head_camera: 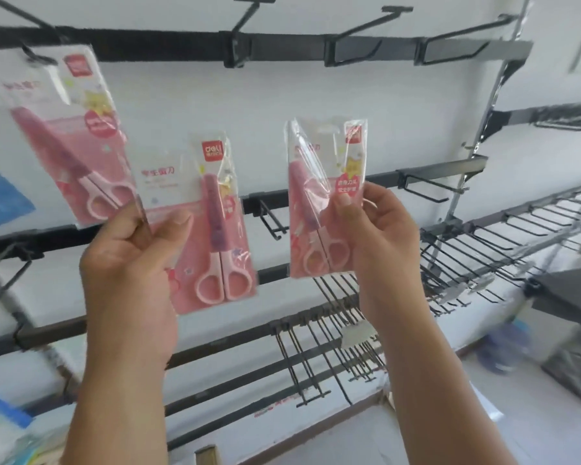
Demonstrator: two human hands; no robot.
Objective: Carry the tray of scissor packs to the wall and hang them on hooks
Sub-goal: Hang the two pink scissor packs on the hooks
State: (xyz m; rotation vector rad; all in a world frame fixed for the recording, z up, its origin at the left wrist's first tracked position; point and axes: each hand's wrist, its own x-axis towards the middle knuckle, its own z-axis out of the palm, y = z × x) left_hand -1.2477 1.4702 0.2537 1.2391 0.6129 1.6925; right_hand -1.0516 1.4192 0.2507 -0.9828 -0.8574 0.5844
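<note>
Far left: a blue pack (0, 193), partly out of frame. Next, a pink scissor pack (71, 135) hangs tilted on a black hook (36, 57) on the top rail (168, 48). Left hand (131, 263) pinches a second pink pack (212, 226), thumb on its face, held up before the white wall (282, 92). Right hand (379, 236) grips a third pink pack (326, 196), thumb on front, near-upright. Empty hooks (359, 31) above; wire pegs (477, 250) lower right. Tray not seen.
</note>
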